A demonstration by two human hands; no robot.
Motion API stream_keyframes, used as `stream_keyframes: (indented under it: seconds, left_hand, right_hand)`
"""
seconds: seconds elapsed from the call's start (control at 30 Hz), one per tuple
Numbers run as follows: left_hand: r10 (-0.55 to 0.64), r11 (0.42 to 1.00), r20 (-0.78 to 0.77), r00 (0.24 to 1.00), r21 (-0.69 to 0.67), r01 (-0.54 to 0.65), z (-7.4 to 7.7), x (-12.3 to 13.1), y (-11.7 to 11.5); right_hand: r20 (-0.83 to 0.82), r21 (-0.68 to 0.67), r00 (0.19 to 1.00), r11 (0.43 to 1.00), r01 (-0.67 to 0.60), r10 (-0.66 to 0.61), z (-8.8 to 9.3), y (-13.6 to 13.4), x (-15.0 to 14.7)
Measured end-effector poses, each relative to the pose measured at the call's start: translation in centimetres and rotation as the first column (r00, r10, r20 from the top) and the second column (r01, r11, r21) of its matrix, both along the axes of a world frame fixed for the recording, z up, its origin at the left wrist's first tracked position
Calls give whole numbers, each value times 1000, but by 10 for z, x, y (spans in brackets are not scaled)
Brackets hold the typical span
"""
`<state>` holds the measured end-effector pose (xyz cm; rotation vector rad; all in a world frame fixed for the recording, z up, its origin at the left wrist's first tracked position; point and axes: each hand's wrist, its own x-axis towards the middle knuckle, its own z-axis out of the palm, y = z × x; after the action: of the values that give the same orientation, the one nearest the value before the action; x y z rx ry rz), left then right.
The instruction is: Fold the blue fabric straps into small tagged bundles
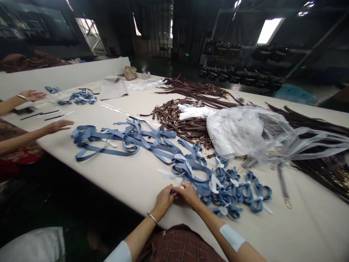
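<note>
My left hand [164, 200] and my right hand [188, 195] meet at the near edge of the table, fingers pinched together. A bit of blue strap shows between the fingertips, with a scrap of white beside my right fingers; most of it is hidden. Just right of my hands lies a pile of bundled blue straps [226, 187], several with white paper wraps [215, 183] around them. Loose, longer blue straps [152, 143] with clips stretch away to the left. A white paper strip [167, 174] lies just beyond my fingers.
A clear plastic bag [245, 131] rests by brown straps with gold hardware [180, 125]. One strap with a gold clasp [283, 187] lies at the right. At the left, a co-worker's hands [56, 127] reach over the table [114, 182] near small blue bundles [83, 97].
</note>
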<state>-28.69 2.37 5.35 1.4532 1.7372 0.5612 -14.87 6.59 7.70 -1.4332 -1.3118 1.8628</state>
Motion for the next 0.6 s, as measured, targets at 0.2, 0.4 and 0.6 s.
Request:
stream_keyframes:
  seconds: [0.2,0.4,0.6]
  left_hand:
    - [43,998,97,994,46,-47,-6,-5,1]
    - [162,986,96,982,23,-165,-8,-3,6]
    - [211,977,-18,977,11,-211,-11,3,5]
  right_hand:
    - [-87,-74,996,997,12,-18,-6,17,-1]
    - [29,-126,999,992,-28,32,-4,20,-6]
    - [270,-238,949,966,-99,164,5,32,-13]
